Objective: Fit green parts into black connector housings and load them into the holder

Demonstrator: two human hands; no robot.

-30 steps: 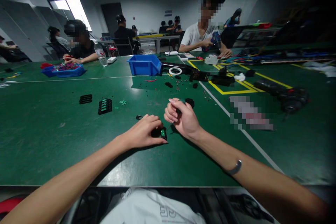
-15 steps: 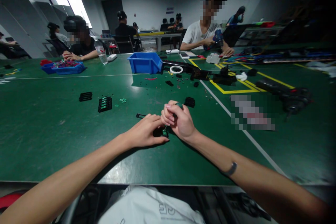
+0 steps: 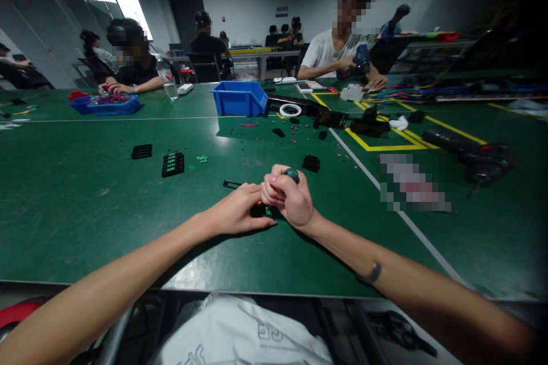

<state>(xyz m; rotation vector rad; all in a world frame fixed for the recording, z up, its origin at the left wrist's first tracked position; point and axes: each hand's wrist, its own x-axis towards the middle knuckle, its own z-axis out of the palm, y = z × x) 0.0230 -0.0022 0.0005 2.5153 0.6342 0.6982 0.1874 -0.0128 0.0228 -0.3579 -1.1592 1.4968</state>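
My right hand (image 3: 290, 197) is closed in a fist round a screwdriver, whose dark green handle end (image 3: 291, 174) shows above the fingers. Its shaft is mostly hidden behind the hand and points down toward a small green circuit board (image 3: 269, 211). That board sits in a dark piece on the table. My left hand (image 3: 235, 209) rests palm down, thumb and fingers closed about the piece's two sides and steadying it. Just beyond the left fingers lies a thin black frame (image 3: 232, 184).
To the left are a black rack with green boards (image 3: 173, 164), black frames (image 3: 141, 151) and loose green boards (image 3: 202, 158). Black parts (image 3: 310, 163) lie beyond my right hand. Farther off stand a blue bin (image 3: 238, 98) and a power drill (image 3: 483, 162). Co-workers sit across the table.
The camera view has shifted slightly. My right fist has turned a little, showing more of the green handle and less of the shaft. My left hand stays at the piece.
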